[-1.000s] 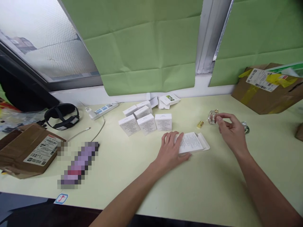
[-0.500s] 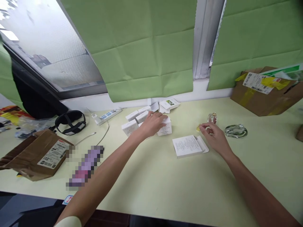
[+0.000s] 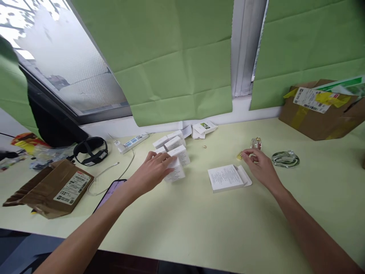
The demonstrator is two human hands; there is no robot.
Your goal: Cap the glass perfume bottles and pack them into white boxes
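Note:
My left hand (image 3: 154, 169) is curled over a small white box (image 3: 176, 172) with printed sides, gripping it from above. Against it stand several similar white boxes (image 3: 181, 154) in a cluster. My right hand (image 3: 258, 163) pinches a small yellow piece (image 3: 239, 156) low over the table; its exact kind is too small to make out. Just behind those fingers is a clear round object (image 3: 256, 143). A flat white carton (image 3: 226, 177) with its end flap out lies between the hands. A tiny gold-coloured piece (image 3: 204, 147) rests beyond the carton.
Coiled clear tubing (image 3: 285, 158) lies right of my right hand. Cardboard boxes stand at the left (image 3: 54, 186) and back right (image 3: 319, 114). A black headset (image 3: 90, 151), power strip (image 3: 134, 143), phone (image 3: 110, 194) and cable are on the left. Flattened white packaging (image 3: 203, 128) lies by the wall.
My left hand has moved left and nearer with the small white box, beside the other boxes. The tiny gold-coloured piece now shows behind. My right hand has stayed almost still.

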